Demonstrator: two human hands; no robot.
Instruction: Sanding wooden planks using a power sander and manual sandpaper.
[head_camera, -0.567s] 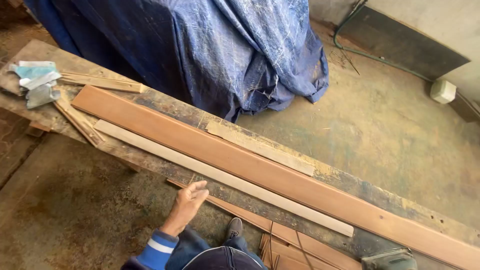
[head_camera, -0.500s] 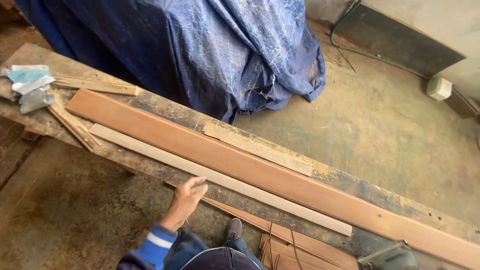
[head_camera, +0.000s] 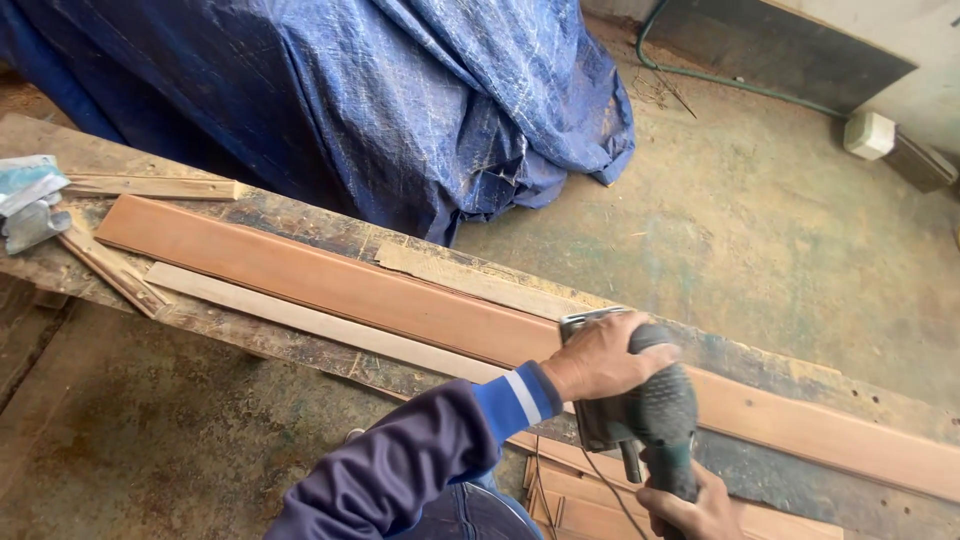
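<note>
We hold a dark green sander (head_camera: 640, 405) on the long reddish board (head_camera: 330, 285), close to the counter's (head_camera: 60, 150) near edge and toward its right end. Our left hand (head_camera: 600, 358) lies over the sander's top, fingers curled around it. Our right hand (head_camera: 690, 505) is closed around the handle at its rear, half cut off by the picture's bottom edge. A pale thin strip (head_camera: 300, 318) runs along the board's near side, and a short pale slat (head_camera: 470, 278) lies on its far side. At the counter's left end lie a narrow stick (head_camera: 110, 268) and some grey-blue scraps (head_camera: 28, 200). Beyond the far edge a blue tarp (head_camera: 400, 100) covers something bulky.
</note>
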